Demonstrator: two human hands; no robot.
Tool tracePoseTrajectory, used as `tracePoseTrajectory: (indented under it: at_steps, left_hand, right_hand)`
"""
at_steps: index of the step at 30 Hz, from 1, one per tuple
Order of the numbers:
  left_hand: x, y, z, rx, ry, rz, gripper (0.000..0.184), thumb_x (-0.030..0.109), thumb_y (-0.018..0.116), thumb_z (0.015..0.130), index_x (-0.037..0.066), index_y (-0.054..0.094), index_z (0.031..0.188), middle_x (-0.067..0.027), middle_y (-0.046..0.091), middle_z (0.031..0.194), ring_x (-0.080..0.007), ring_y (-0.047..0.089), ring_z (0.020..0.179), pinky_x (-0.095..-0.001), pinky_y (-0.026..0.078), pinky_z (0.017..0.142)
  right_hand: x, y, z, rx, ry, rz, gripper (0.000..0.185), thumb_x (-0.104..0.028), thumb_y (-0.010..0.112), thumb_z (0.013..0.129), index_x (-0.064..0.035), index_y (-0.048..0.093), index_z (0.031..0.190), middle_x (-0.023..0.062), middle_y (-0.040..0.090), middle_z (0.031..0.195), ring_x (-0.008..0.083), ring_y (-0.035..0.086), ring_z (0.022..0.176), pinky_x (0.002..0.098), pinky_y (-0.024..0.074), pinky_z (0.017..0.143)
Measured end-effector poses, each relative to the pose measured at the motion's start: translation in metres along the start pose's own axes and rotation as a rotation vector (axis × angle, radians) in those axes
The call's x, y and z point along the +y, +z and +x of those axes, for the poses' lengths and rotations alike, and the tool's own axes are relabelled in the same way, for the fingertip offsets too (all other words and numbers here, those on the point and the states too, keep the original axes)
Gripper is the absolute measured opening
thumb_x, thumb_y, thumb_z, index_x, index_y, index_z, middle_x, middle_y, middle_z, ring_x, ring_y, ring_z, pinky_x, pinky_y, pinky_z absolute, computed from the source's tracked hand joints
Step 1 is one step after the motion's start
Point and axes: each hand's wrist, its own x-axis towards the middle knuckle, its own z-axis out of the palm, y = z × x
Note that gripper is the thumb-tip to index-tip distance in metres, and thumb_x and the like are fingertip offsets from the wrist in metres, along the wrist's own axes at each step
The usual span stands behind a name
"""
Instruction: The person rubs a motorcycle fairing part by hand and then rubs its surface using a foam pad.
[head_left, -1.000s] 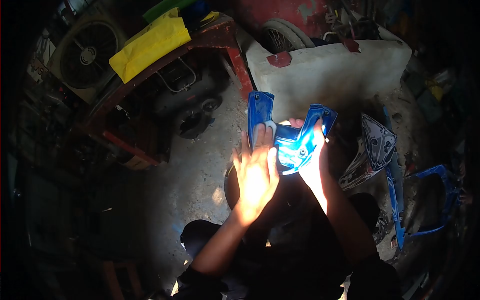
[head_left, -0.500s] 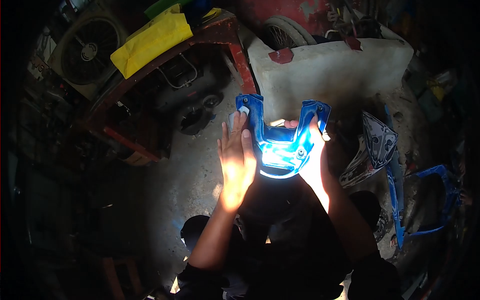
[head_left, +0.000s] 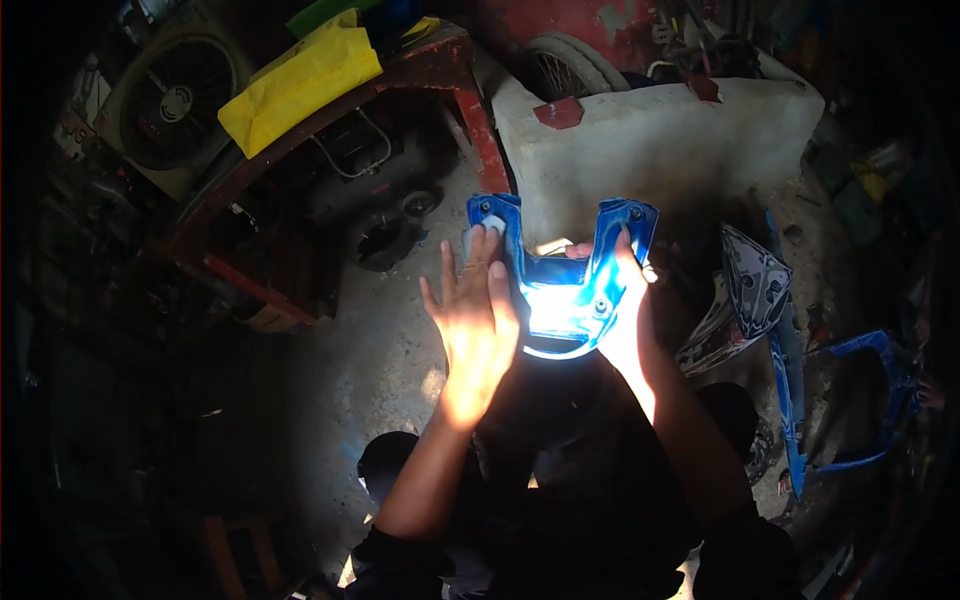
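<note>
A blue U-shaped plastic panel (head_left: 560,265), worn pale in places and with a bolt hole in each upper arm, is held up in front of me. My right hand (head_left: 630,305) grips its right arm, thumb on the face and fingertips behind it. Against the panel's left arm, the outstretched fingers of my left hand (head_left: 472,320) press a small pale folded piece of sandpaper (head_left: 494,226). The thumb of that hand lies along the panel's inner left side. Strong glare hides the panel's lower middle.
Right of me on the floor lie a patterned black-and-white panel (head_left: 755,280), a long blue strip (head_left: 787,400) and a blue frame-shaped part (head_left: 868,455). Ahead stands a pale concrete block (head_left: 640,140). A red metal frame (head_left: 480,130) carries a yellow bag (head_left: 300,90).
My left hand has slid slightly right and inward along the panel's left arm, taking the pale sandpaper with it. Its outer fingers are more spread. The panel sits slightly lower and further left.
</note>
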Motion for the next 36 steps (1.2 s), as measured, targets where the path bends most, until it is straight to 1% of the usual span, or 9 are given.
tracePoseTrajectory:
  at_steps: [2, 7, 12, 13, 19, 21, 25, 28, 36]
  left_hand:
    - [-0.006, -0.007, 0.011, 0.045, -0.129, -0.017, 0.053, 0.033, 0.037, 0.109, 0.007, 0.050, 0.153, -0.0158, 0.046, 0.160, -0.0462, 0.035, 0.151, -0.0664, 0.016, 0.123]
    - [-0.005, -0.011, 0.008, 0.150, -0.009, -0.288, 0.054, 0.029, 0.038, 0.108, -0.001, 0.049, 0.151, -0.0273, 0.043, 0.158, -0.0490, 0.039, 0.147, -0.0534, 0.029, 0.123]
    - [-0.002, -0.013, -0.002, 0.069, 0.185, 0.066, 0.052, 0.035, 0.038, 0.109, 0.006, 0.057, 0.147, -0.0156, 0.051, 0.156, -0.0451, 0.037, 0.150, -0.0657, 0.023, 0.121]
    - [-0.002, -0.011, -0.006, 0.024, 0.232, 0.077, 0.052, 0.038, 0.038, 0.109, 0.009, 0.060, 0.146, -0.0105, 0.053, 0.155, -0.0433, 0.036, 0.151, -0.0690, 0.015, 0.121]
    - [-0.016, -0.014, 0.011, 0.112, -0.075, 0.031, 0.051, 0.036, 0.037, 0.109, 0.010, 0.058, 0.148, -0.0123, 0.053, 0.155, -0.0423, 0.033, 0.153, -0.0671, 0.010, 0.122]
    - [-0.014, -0.009, -0.003, 0.060, 0.103, -0.004, 0.051, 0.035, 0.037, 0.109, 0.010, 0.058, 0.148, -0.0130, 0.054, 0.155, -0.0421, 0.035, 0.152, -0.0675, 0.014, 0.122]
    - [0.019, 0.007, -0.046, -0.096, 0.211, -0.012, 0.044, 0.022, 0.054, 0.102, 0.011, 0.063, 0.144, -0.0119, 0.057, 0.152, -0.0411, 0.036, 0.152, -0.0666, 0.010, 0.122]
    - [0.018, 0.013, -0.058, -0.124, 0.333, -0.021, 0.046, 0.025, 0.053, 0.104, 0.015, 0.058, 0.149, -0.0128, 0.054, 0.154, -0.0432, 0.031, 0.154, -0.0678, 0.003, 0.121]
    - [0.031, 0.018, -0.047, -0.191, 0.366, 0.098, 0.051, 0.030, 0.054, 0.104, 0.022, 0.051, 0.155, -0.0054, 0.045, 0.162, -0.0458, 0.022, 0.156, -0.0748, 0.003, 0.116]
  right_hand:
    - [-0.004, 0.011, -0.006, -0.051, 0.063, -0.030, 0.056, -0.052, 0.052, 0.107, 0.0012, 0.067, 0.114, 0.0135, 0.070, 0.106, 0.0233, 0.070, 0.097, 0.0376, 0.0564, 0.087]
    - [-0.007, 0.014, -0.005, -0.020, 0.078, -0.020, 0.053, -0.051, 0.057, 0.105, -0.0001, 0.069, 0.111, 0.0111, 0.071, 0.102, 0.0218, 0.069, 0.094, 0.0359, 0.0556, 0.087]
    - [-0.007, 0.013, -0.003, 0.017, 0.085, -0.068, 0.045, -0.044, 0.060, 0.105, -0.0005, 0.070, 0.109, 0.0096, 0.072, 0.101, 0.0209, 0.069, 0.094, 0.0346, 0.0552, 0.087]
    - [-0.006, 0.011, -0.002, 0.014, 0.072, -0.048, 0.044, -0.043, 0.059, 0.105, -0.0003, 0.070, 0.109, 0.0096, 0.072, 0.100, 0.0203, 0.069, 0.093, 0.0340, 0.0551, 0.086]
    - [-0.006, 0.014, -0.008, -0.027, 0.133, -0.078, 0.051, -0.049, 0.054, 0.107, 0.0002, 0.069, 0.107, 0.0096, 0.071, 0.093, 0.0198, 0.069, 0.085, 0.0329, 0.0548, 0.082]
    - [-0.001, -0.005, 0.000, -0.159, 0.136, -0.057, 0.066, -0.058, 0.046, 0.107, 0.0030, 0.064, 0.128, 0.0137, 0.072, 0.114, 0.0222, 0.069, 0.101, 0.0355, 0.0536, 0.092]
    - [-0.006, -0.009, 0.001, -0.145, 0.125, -0.009, 0.066, -0.057, 0.046, 0.107, 0.0028, 0.064, 0.128, 0.0134, 0.072, 0.113, 0.0221, 0.069, 0.100, 0.0354, 0.0534, 0.092]
    - [-0.007, -0.006, -0.003, -0.102, 0.115, 0.002, 0.065, -0.057, 0.046, 0.108, 0.0026, 0.064, 0.128, 0.0131, 0.072, 0.113, 0.0220, 0.068, 0.100, 0.0353, 0.0532, 0.092]
    - [0.001, -0.008, -0.006, -0.025, 0.083, 0.045, 0.064, -0.056, 0.045, 0.108, 0.0022, 0.064, 0.127, 0.0124, 0.071, 0.112, 0.0217, 0.068, 0.100, 0.0351, 0.0528, 0.093]
